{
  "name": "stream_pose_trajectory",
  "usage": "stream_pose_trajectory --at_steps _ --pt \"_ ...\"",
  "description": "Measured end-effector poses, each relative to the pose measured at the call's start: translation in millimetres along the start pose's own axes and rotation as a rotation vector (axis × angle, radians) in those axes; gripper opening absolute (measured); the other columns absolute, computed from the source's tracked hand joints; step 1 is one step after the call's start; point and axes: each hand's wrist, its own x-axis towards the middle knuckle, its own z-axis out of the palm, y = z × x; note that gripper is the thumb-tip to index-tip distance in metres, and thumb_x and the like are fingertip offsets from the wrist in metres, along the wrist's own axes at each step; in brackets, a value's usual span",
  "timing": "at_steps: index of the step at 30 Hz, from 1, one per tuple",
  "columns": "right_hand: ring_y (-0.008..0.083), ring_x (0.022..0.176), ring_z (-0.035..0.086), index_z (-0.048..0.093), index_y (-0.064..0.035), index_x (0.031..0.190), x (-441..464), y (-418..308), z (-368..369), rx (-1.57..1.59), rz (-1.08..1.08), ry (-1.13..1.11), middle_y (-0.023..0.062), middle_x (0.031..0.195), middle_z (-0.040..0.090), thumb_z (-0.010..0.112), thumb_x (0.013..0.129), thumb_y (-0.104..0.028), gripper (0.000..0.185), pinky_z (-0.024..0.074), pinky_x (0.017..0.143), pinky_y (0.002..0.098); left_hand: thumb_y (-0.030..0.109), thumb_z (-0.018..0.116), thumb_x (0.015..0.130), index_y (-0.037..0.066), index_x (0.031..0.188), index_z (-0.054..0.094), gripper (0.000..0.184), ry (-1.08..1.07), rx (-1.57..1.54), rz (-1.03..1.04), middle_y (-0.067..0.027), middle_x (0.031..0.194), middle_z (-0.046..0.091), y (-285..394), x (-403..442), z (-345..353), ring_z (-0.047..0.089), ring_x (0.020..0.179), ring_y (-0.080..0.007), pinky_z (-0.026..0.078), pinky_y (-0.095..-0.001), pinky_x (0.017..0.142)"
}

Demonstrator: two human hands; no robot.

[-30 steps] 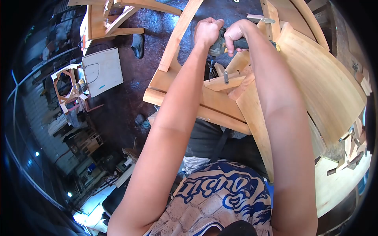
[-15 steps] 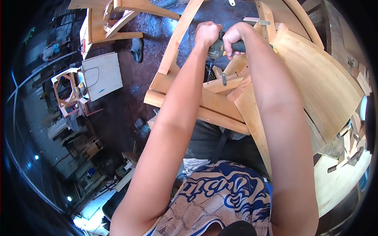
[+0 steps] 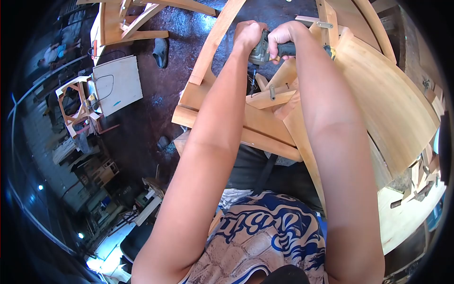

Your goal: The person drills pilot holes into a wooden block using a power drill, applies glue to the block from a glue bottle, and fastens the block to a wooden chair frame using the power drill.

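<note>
A cordless drill point(image 3: 259, 55) hangs over the wooden frame of a chair point(image 3: 272, 124), its bit pointing down toward me at the corner of the frame. My right hand point(image 3: 282, 38) is wrapped round the drill's dark handle. Closed against the back of the drill's body is my left hand point(image 3: 249, 35). A small metal plate point(image 3: 272, 92) sits on the corner brace point(image 3: 265, 100) just below the bit. Whether the bit touches a screw or the wood, I cannot tell. A broad curved wooden panel point(image 3: 388, 104) is on the right of the frame.
Another wooden chair frame point(image 3: 111, 28) stands at the upper left. A dark clog point(image 3: 161, 53) lies on the stained floor near a white board point(image 3: 118, 85). Farther left is a small wooden frame point(image 3: 75, 104). Wood offcuts point(image 3: 418, 175) are piled at the right.
The view has shifted slightly, and more of the drill's body and bit now shows. Both hands keep their hold on the drill.
</note>
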Motion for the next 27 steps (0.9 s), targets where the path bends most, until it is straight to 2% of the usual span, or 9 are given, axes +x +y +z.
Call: stream_pose_trajectory --at_steps 3,5,8,14,16,17,19,26,27 --pt "0.0131 0.053 0.058 0.072 -0.0064 0.085 0.7 -7.5 0.2 -0.106 0.106 0.029 0.0041 0.078 0.069 0.075 0.071 -0.015 0.017 0.0486 0.052 0.0327 0.019 0.064 0.083 -0.002 0.089 0.076 0.025 0.021 -0.055 0.014 -0.0138 0.092 0.073 -2.6 1.5 -2.0 0.066 0.083 -0.0239 0.05 -0.0352 0.08" --pt "0.0152 0.062 0.058 0.073 -0.0085 0.084 1.3 -9.0 -0.3 -0.117 0.121 0.036 0.0018 0.083 0.071 0.074 0.073 -0.012 0.011 0.0506 0.061 0.0351 0.019 0.063 0.084 -0.002 0.089 0.076 0.025 0.026 -0.062 0.014 -0.0137 0.092 0.073 -6.6 4.8 -2.3 0.065 0.083 -0.0238 0.05 -0.0351 0.08" --pt "0.0152 0.063 0.058 0.073 -0.0085 0.081 4.7 -12.2 -0.7 -0.136 0.206 0.053 0.0017 0.083 0.071 0.074 0.073 -0.012 0.009 0.0514 0.063 0.0355 0.032 0.067 0.076 0.005 0.089 0.077 0.031 0.045 -0.066 -0.001 -0.0179 0.094 0.074 -9.8 5.9 -1.2 0.069 0.091 -0.0306 0.05 -0.0377 0.086" --pt "0.0156 0.063 0.059 0.073 -0.0101 0.082 3.8 -5.5 2.2 -0.077 0.118 0.126 0.002 0.085 0.072 0.074 0.072 -0.011 0.01 0.0522 0.063 0.0356 0.032 0.068 0.075 0.005 0.088 0.077 0.032 0.06 -0.021 -0.002 -0.0186 0.094 0.074 -3.4 -0.4 -1.6 0.069 0.092 -0.0313 0.05 -0.0381 0.086" --pt "0.0157 0.063 0.059 0.073 -0.0105 0.084 4.2 -7.6 -0.1 -0.114 0.163 0.11 0.0021 0.086 0.072 0.074 0.071 -0.01 0.013 0.0522 0.062 0.0356 0.025 0.065 0.083 0.002 0.087 0.077 0.027 0.066 0.003 0.012 -0.0122 0.082 0.071 -1.4 -2.1 1.3 0.064 0.076 -0.0217 0.049 -0.0351 0.075" --pt "0.0157 0.062 0.059 0.072 -0.0108 0.086 2.7 -8.1 -0.6 -0.149 0.208 0.093 0.0021 0.087 0.073 0.074 0.071 -0.008 0.016 0.0523 0.061 0.0356 0.025 0.065 0.083 0.002 0.087 0.077 0.027 0.063 0.002 0.014 -0.0122 0.082 0.071 -1.4 -1.2 1.6 0.064 0.076 -0.0217 0.049 -0.0351 0.075" --pt "0.0159 0.062 0.06 0.072 -0.0108 0.087 2.0 -5.9 1.2 -0.135 0.201 0.114 0.0024 0.088 0.073 0.074 0.07 -0.007 0.017 0.0523 0.061 0.0355 0.033 0.068 0.072 0.006 0.087 0.076 0.032 0.03 -0.023 -0.007 -0.0188 0.095 0.074 -2.8 -1.1 -0.9 0.069 0.092 -0.0317 0.051 -0.0385 0.085" --pt "0.0163 0.061 0.06 0.072 -0.01 0.086 -5.3 -0.8 8.2 -0.069 0.177 0.152 0.0035 0.089 0.073 0.074 0.07 -0.008 0.016 0.0523 0.061 0.0348 0.034 0.068 0.073 0.005 0.086 0.076 0.033 0.058 0.077 -0.023 -0.0174 0.09 0.074 -0.9 -3.9 4.6 0.069 0.087 -0.0315 0.051 -0.038 0.082" --pt "0.0163 0.061 0.06 0.072 -0.01 0.086 -2.5 -2.9 6.3 -0.069 0.177 0.154 0.0035 0.089 0.073 0.074 0.07 -0.008 0.016 0.0523 0.061 0.0348 0.032 0.066 0.078 0.005 0.086 0.077 0.03 0.052 0.034 0.006 -0.0141 0.085 0.072 -1.9 -3.2 3.0 0.066 0.081 -0.0265 0.05 -0.0365 0.079"
